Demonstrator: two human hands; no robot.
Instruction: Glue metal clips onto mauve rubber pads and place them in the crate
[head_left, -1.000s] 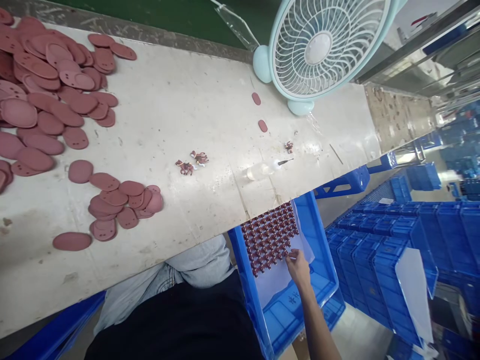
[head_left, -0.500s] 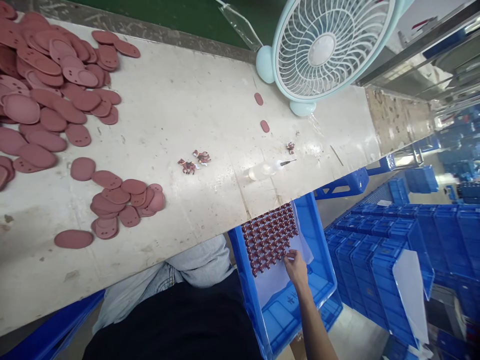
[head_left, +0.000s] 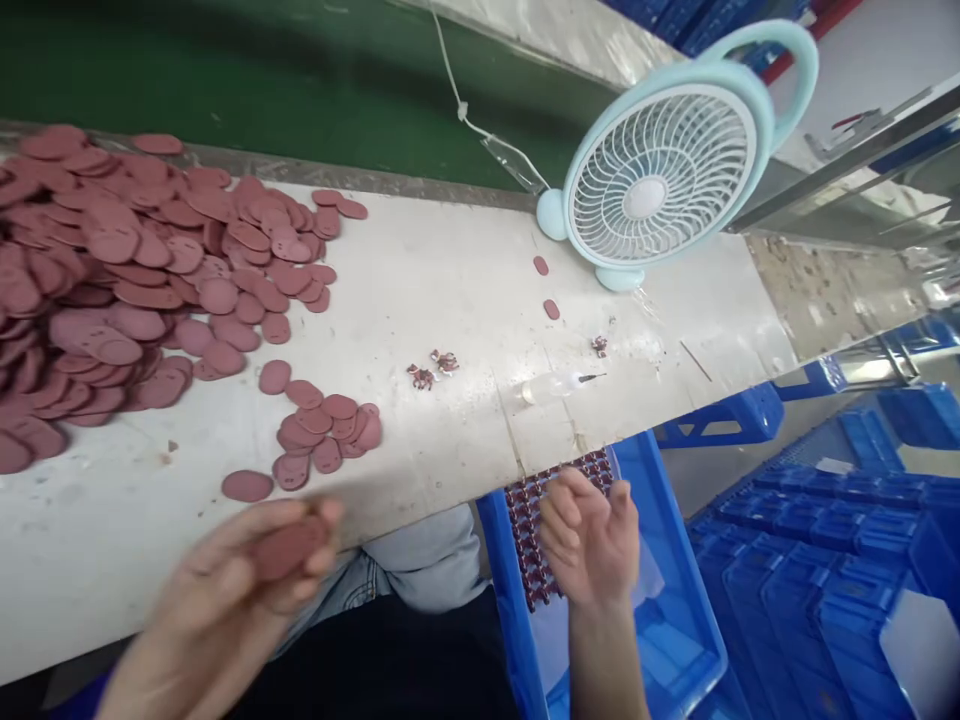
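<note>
My left hand (head_left: 217, 610) is closed around a reddish-brown oval disc (head_left: 289, 548), just over the front edge of the table. My right hand (head_left: 589, 530) is raised above a blue crate (head_left: 645, 560), palm partly turned up. Its fingers are loosely curled, the thumb stands apart, and nothing shows in it. Behind it, rows of small brown-red figures (head_left: 536, 560) stand on a white sheet in the crate, partly hidden by the hand. A small cluster of oval discs (head_left: 328, 455) lies on the table beyond my left hand.
A large heap of discs (head_left: 112, 335) covers the table's left. Two small horse-like figures (head_left: 421, 377) and a clear needle-tipped bottle (head_left: 551, 387) lie mid-table. A light-blue fan (head_left: 660, 190) stands at the back right. Blue crates (head_left: 810, 580) are stacked at the right.
My right hand has lifted off the figures in the crate. My left hand has come into view at the lower left with an oval disc in it. The view has shifted left and up.
</note>
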